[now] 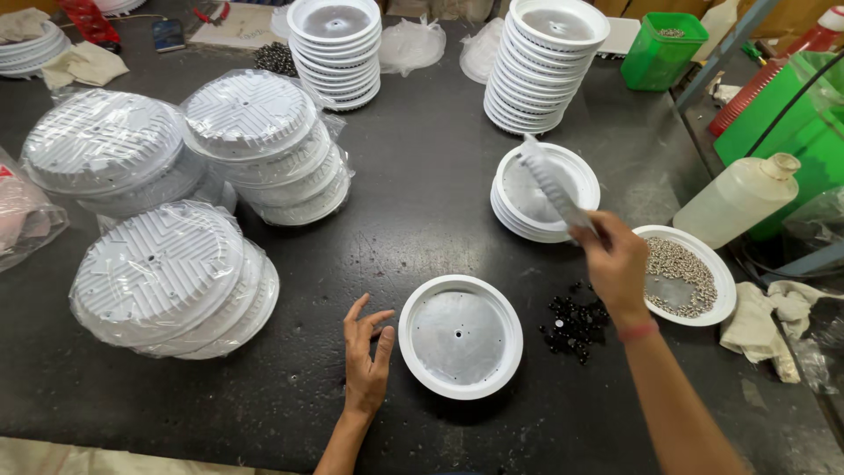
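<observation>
A white round housing (460, 336) with a grey metal inner plate lies flat on the dark table in front of me. My left hand (367, 352) rests open on the table just left of it, fingertips close to its rim. My right hand (615, 262) is raised to the right and grips another white round housing (554, 185) by its edge, tilted on its side above a short stack of the same housings (541, 215). A pile of small black parts (576, 324) lies below my right wrist.
A white dish of silver screws (681, 274) sits at the right, beside a white plastic bottle (738, 198) and a rag (763, 321). Two tall housing stacks (541, 66) (336, 48) stand at the back. Bagged stacks (171, 277) fill the left. Green bins (661, 48) stand at the far right.
</observation>
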{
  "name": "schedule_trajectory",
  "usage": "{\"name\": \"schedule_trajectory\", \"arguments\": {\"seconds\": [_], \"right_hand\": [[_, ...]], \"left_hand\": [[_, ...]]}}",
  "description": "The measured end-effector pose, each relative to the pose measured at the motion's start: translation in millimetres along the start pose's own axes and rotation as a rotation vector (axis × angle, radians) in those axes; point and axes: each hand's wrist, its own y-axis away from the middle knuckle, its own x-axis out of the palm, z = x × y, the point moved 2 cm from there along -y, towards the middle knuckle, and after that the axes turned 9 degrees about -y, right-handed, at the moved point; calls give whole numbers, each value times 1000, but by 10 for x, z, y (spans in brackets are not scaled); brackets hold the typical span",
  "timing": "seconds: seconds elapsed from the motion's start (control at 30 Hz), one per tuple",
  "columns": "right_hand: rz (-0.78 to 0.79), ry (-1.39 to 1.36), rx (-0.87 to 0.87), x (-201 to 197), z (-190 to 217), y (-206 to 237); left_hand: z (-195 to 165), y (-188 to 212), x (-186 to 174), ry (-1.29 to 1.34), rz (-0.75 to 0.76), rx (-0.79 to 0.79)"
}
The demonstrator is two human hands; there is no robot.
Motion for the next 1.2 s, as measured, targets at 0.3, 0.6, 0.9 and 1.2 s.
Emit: {"name": "schedule_trajectory", "arguments": {"seconds": [0.3, 0.6, 0.9, 1.2], "right_hand": [[4, 511, -676, 503, -126, -447], [137, 462, -646, 573, -210, -381], [233, 479, -649, 540, -140, -348], [285, 486, -548, 476, -36, -396]], "left_hand": [[-31, -37, -30, 12, -18, -29], [41, -39, 12, 34, 8, 1], [-5, -16, -3, 40, 13, 0], [-13, -8, -27, 61, -9, -41]]}}
